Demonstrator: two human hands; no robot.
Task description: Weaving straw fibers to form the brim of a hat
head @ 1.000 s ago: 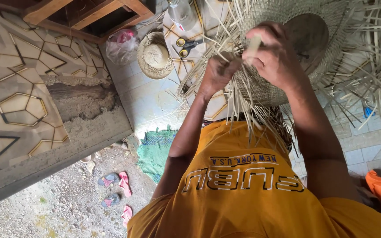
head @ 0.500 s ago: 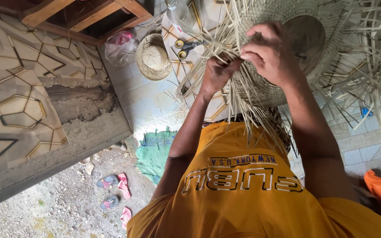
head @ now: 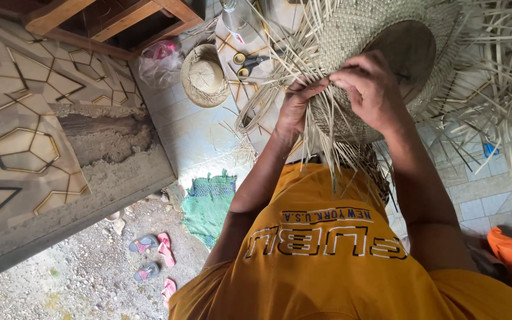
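Two bare hands work at the rim of a half-woven straw hat (head: 386, 35), held up in front of the person's chest above the tiled floor (head: 200, 133). Left hand (head: 296, 106): fingers pinched together on a few loose straw strips (head: 327, 148) at the brim's edge. Right hand (head: 371, 89): closed over the brim just beside the left, fingertips pressed into the weave. Unwoven strips fan out all around the hat and hang down over the yellow shirt (head: 339, 261). On the floor beyond: a finished small straw hat (head: 205, 76), yellow-handled scissors (head: 250, 64), a plastic bag (head: 158, 62). Lower down, a green cloth (head: 208, 201) and sandals (head: 155, 252) on gravel.
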